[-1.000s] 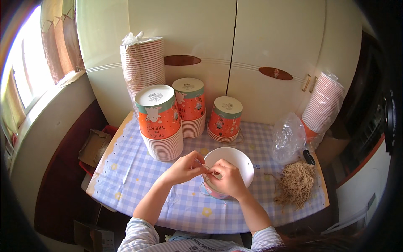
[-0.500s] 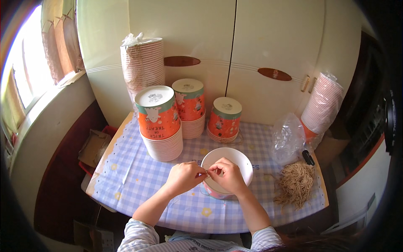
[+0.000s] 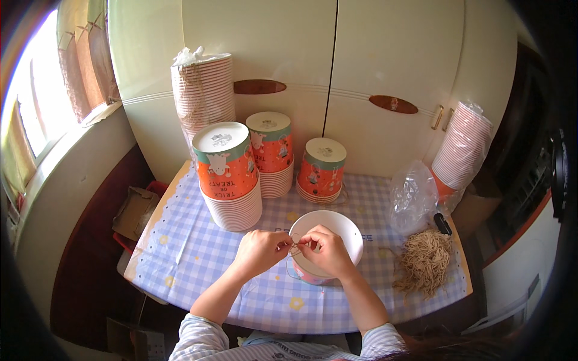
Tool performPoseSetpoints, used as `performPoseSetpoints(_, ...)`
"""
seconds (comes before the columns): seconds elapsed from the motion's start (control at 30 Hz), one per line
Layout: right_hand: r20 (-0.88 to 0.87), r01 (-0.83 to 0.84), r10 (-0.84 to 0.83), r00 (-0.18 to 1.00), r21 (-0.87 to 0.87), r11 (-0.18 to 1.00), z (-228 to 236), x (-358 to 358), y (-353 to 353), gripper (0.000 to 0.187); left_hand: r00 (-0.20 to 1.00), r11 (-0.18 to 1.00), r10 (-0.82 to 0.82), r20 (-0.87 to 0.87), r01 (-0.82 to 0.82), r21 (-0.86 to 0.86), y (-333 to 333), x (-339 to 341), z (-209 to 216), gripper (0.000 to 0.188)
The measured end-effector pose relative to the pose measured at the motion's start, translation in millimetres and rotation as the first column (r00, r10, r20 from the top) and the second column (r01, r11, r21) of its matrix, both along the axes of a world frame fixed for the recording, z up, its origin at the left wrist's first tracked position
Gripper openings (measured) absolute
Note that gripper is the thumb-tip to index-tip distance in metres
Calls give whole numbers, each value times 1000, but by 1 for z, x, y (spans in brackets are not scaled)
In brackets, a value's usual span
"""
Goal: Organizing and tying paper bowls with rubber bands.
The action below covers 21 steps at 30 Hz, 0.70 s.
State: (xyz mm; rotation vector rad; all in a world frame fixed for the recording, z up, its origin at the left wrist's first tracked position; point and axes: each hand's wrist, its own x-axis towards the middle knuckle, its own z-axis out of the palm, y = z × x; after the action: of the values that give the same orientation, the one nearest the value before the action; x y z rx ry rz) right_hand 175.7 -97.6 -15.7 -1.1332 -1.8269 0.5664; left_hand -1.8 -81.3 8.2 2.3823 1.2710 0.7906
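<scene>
A paper bucket [image 3: 348, 234] stands upright on the table in front of me, white inside with a printed orange-pink outer wall. At its left rim, my left hand [image 3: 260, 251] pinches a thin beige string [image 3: 294, 246] between thumb and fingers. My right hand [image 3: 327, 249] reaches over the bucket's opening and pinches the same string, fingertips close to the left ones. A small loop of string shows between them, and a strand hangs down the bucket's outer left side. Whether the string is knotted is too small to tell.
Upside-down stacks of orange buckets [image 3: 232, 207] stand behind, at left and centre. Plastic-wrapped bucket stacks rise at the back left [image 3: 208, 99] and right [image 3: 460, 144]. To the right lie a bundle of strings [image 3: 424, 259], a black tool [image 3: 442, 224] and a clear bag [image 3: 412, 201].
My fingertips have drawn slightly apart, and a loop of string now shows between them. My left hand has shifted a little to the left. The bucket stays in place.
</scene>
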Motion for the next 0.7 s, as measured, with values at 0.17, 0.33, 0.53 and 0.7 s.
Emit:
performPoseSetpoints(0.17, 7, 5, -5, 1000, -2, 1000, -2, 2, 1, 11, 982, 994, -91, 165, 100, -45, 8, 1, -5, 12)
performPoseSetpoints(0.33, -4, -3, 3, 1000, -4, 1000, -4, 3, 3, 12, 968, 963, -155, 196, 192, -190, 14, 0, -2, 13)
performPoseSetpoints(0.53, -11, 9, -9, 1000, 19, 1000, -4, 2, 3, 13, 959, 943, -147, 244, 210, -256, 18, 1, -2, 13)
performPoseSetpoints(0.7, 12, 15, -15, 1000, 17, 1000, -3, 2, 3, 13, 952, 946, -138, 273, 209, -247, 18, 1, -1, 14)
